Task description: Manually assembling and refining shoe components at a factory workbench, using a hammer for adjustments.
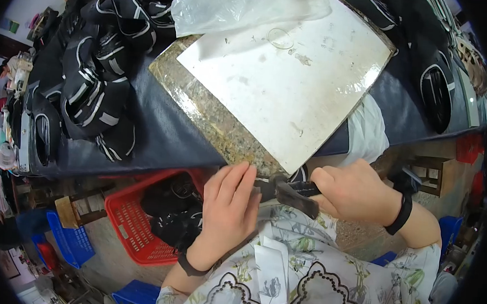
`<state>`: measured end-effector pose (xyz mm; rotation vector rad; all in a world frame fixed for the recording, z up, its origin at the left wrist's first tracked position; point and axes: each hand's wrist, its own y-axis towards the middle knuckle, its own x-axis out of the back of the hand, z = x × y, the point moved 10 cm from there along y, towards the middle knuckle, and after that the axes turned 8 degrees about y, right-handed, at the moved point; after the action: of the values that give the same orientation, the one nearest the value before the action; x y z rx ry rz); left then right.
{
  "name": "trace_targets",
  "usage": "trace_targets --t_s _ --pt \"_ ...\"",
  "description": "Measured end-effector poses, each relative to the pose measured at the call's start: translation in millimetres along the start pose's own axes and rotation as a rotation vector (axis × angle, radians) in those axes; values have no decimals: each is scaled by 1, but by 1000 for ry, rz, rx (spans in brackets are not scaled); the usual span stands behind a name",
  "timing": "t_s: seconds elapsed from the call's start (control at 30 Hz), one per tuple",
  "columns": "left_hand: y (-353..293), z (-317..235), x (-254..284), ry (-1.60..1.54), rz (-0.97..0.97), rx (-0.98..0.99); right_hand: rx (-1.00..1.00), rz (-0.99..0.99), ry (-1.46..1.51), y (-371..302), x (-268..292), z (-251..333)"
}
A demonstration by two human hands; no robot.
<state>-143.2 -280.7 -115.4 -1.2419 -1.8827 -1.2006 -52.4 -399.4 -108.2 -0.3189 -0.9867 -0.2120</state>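
My right hand (359, 194) is closed in a fist around the short handle of a dark hammer-like tool (297, 202), whose curved head hangs just left of the knuckles. My left hand (228, 207) is at the near corner of the stone slab (188, 97), its fingers bent and close together. Between its thumb and fingers runs a black piece (265, 188), reaching toward the tool's head; whether the two touch, I cannot tell. The piece's far side is hidden by my fingers. A white board (281, 92) lies on the slab, with a thin rubber band (281, 39) on it.
Black shoes with white trim (92, 93) are heaped on the dark table (164, 152) at the left, with another shoe (436, 98) at the right. A clear plastic bag (242, 8) covers the board's far edge. Below the table, a red basket (128, 228) holds black items.
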Motion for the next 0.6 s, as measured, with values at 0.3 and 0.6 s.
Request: trace_targets --t_s 0.3,0.6 --pt "14 -1 -14 -297 355 -77 -7 -441 -29 57 65 -37" --pt "-40 77 151 -1309 -58 257 151 -657 -309 103 63 -61"
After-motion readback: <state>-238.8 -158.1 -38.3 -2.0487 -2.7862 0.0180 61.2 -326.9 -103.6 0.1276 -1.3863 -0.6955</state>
